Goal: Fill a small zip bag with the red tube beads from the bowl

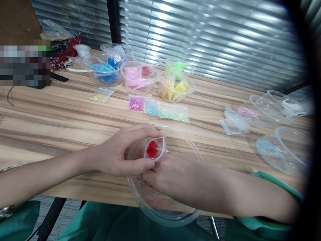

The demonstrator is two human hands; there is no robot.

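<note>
My left hand [120,150] is wrapped round a small clear plastic bag [163,149], thumb at the near side and fingers at the far side. The bag's mouth gapes open, and bright red pieces [151,148] show inside. Below it stands a large clear plastic bowl [140,209] at the table's front edge. My right hand [165,174] reaches down into the bowl beside the bag, fingers curled and pointing down. What its fingertips hold, if anything, is hidden. A little reddish colour shows through the bowl under the hand.
Beyond the bowl lie packets of purple [136,102], blue [151,107] and green beads [167,111]. Clear tubs holding blue [105,72], pink [136,78] and yellow packets [177,88] stand behind. More clear tubs [269,110] and small bags [234,122] sit at right.
</note>
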